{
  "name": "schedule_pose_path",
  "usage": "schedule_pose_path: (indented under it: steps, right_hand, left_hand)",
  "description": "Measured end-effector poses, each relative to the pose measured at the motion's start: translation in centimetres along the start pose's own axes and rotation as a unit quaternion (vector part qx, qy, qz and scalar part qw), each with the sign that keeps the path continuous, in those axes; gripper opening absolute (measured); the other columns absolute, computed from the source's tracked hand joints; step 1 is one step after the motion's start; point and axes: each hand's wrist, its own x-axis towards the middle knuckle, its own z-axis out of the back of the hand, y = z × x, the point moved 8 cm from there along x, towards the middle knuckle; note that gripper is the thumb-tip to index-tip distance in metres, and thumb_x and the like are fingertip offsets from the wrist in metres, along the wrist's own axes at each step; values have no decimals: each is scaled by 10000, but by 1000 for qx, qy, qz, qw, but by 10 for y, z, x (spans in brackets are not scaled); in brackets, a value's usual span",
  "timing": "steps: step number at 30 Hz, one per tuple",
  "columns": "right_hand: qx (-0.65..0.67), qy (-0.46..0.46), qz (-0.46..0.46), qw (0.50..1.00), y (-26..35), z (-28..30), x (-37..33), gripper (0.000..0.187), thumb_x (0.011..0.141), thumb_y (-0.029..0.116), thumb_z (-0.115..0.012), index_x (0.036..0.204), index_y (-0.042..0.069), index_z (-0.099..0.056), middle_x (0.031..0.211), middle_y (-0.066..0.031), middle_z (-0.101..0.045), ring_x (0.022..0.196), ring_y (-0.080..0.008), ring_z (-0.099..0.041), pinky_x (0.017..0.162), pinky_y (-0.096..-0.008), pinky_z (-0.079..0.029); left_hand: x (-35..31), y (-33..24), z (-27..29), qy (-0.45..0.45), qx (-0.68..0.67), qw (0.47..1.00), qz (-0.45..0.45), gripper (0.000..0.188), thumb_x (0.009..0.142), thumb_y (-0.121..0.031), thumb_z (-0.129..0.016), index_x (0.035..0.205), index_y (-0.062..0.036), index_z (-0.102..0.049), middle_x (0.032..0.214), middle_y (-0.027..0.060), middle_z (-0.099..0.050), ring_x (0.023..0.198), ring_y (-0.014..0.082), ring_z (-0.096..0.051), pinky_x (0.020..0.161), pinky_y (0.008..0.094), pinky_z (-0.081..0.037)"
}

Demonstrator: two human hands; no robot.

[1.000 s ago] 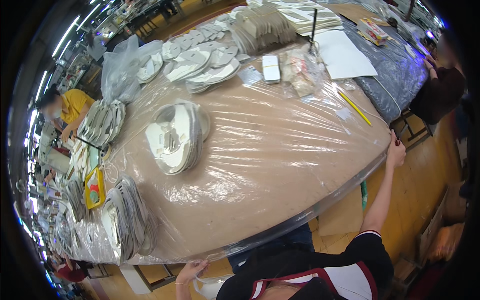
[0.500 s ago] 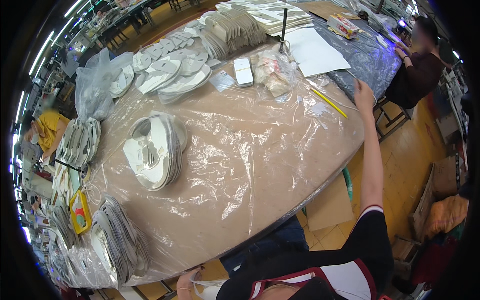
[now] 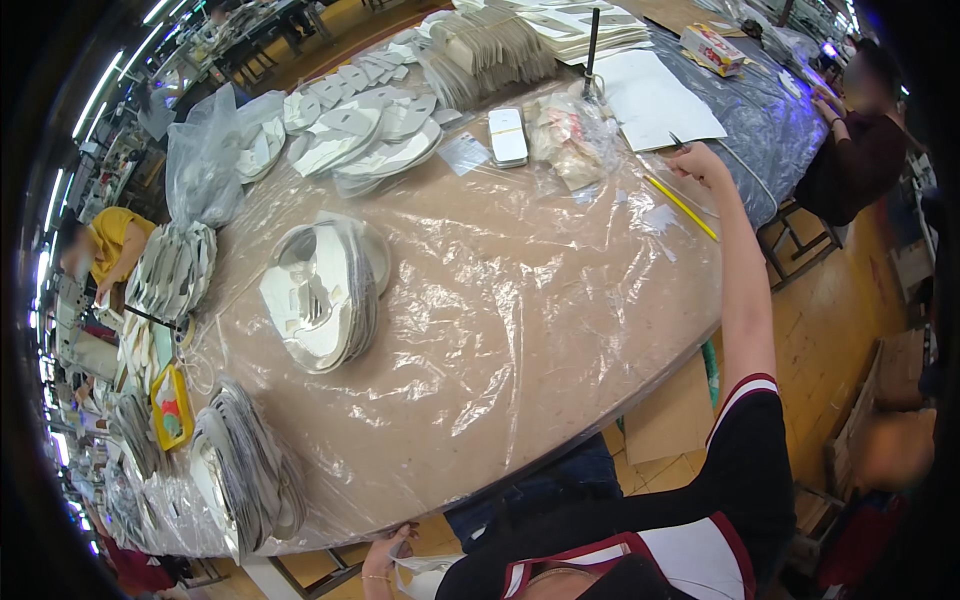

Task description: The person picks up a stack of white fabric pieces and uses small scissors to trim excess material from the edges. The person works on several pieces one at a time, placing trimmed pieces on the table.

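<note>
Stretched far out over the table's right side, my right hand [image 3: 703,165] is closed on a slim dark pen-like tool [image 3: 677,140]. Its tip is over the near edge of a white sheet [image 3: 660,100]. A yellow stick [image 3: 683,208] lies just below that hand. My left hand [image 3: 388,553] is low at the table's near edge, fingers curled at a clear plastic bag [image 3: 422,574] with something white in it; part of the grip is hidden. In front of me a bundle of white cut shoe-upper pieces [image 3: 328,295] rests on the plastic-covered table [image 3: 470,290].
More stacked pieces [image 3: 245,470] stand at the left edge, near a yellow tray [image 3: 172,408]. Piles [image 3: 370,140], a banded white stack [image 3: 508,137] and a bag of scraps [image 3: 570,140] lie farther back. A black post [image 3: 592,50] rises there. Co-workers sit left and right.
My right hand has moved left, from beyond the white sheet's right corner to its near edge, with the pen-like tool in it. My left hand stays low at the table's edge.
</note>
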Motion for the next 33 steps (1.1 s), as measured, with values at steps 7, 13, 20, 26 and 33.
schedule_pose_path:
  steps: [7, 13, 20, 26, 33]
  right_hand:
    - [-106, -104, 15, 989, 3, -2, -12, 253, 681, 221, -750, 870, 60, -703, 823, -95, -701, 778, -204, -664, 719, -335, -514]
    - [-23, -110, 152, 982, 26, -22, -4, 348, 711, 289, -774, 944, 40, -704, 863, -104, -703, 802, -200, -668, 743, -338, -506]
    - [-98, -108, 38, 989, 35, -38, 6, 345, 740, 302, -728, 899, -4, -709, 821, -169, -694, 777, -280, -671, 758, -370, -508]
    - [-109, -113, 44, 987, 26, 1, -23, 365, 801, 389, -670, 976, 71, -707, 917, -139, -698, 852, -302, -670, 770, -389, -508]
    - [165, -386, 134, 898, -179, 111, -174, 316, 836, 274, -701, 981, -7, -691, 810, -92, -688, 731, -143, -614, 679, -305, -480]
  left_hand:
    - [9, 0, 3, 49, -35, 998, -7, 295, 908, -180, -628, 1107, 34, -583, 818, 86, -641, 432, 90, -418, 424, 233, -335]
    - [14, 9, 9, 5, -2, 1000, 14, 258, 891, -101, -607, 1093, 59, -599, 891, 128, -666, 526, 122, -530, 449, 223, -380]
    - [12, 9, 7, -20, 19, 1000, 6, 297, 880, -83, -599, 1130, 77, -581, 971, 149, -665, 711, 164, -620, 505, 226, -430]
    - [21, 26, 28, -25, -1, 999, -27, 283, 875, -104, -614, 1119, 39, -595, 974, 137, -666, 751, 180, -643, 550, 256, -471]
    - [34, 46, 36, -55, 53, 997, 6, 232, 898, -212, -626, 983, 3, -636, 879, 93, -663, 712, 127, -608, 568, 236, -452]
